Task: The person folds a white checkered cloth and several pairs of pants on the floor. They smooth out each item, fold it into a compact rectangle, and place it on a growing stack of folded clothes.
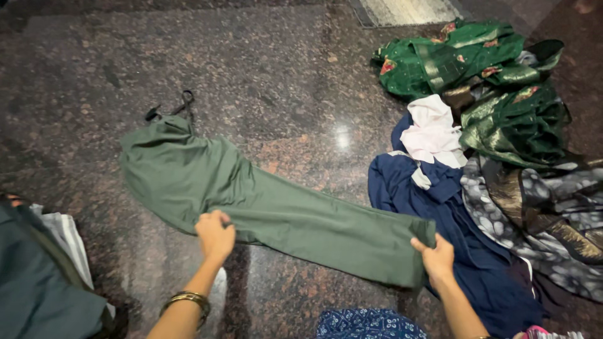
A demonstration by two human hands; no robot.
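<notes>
Olive-green trousers (264, 207) lie flat on the dark polished stone floor (251, 75), waist at the left with a black drawstring (179, 107), legs running right. My left hand (215, 235), with gold bangles on its wrist, pinches the near edge of the trousers at mid-thigh. My right hand (434, 257) grips the hem end of the legs at the lower right.
A heap of clothes lies to the right: a navy garment (427, 188), a white piece (430, 129), green patterned cloth (471, 56) and grey floral fabric (540, 220). Folded dark and striped cloth (44, 276) sits at the lower left. A mat edge (408, 9) shows at the top.
</notes>
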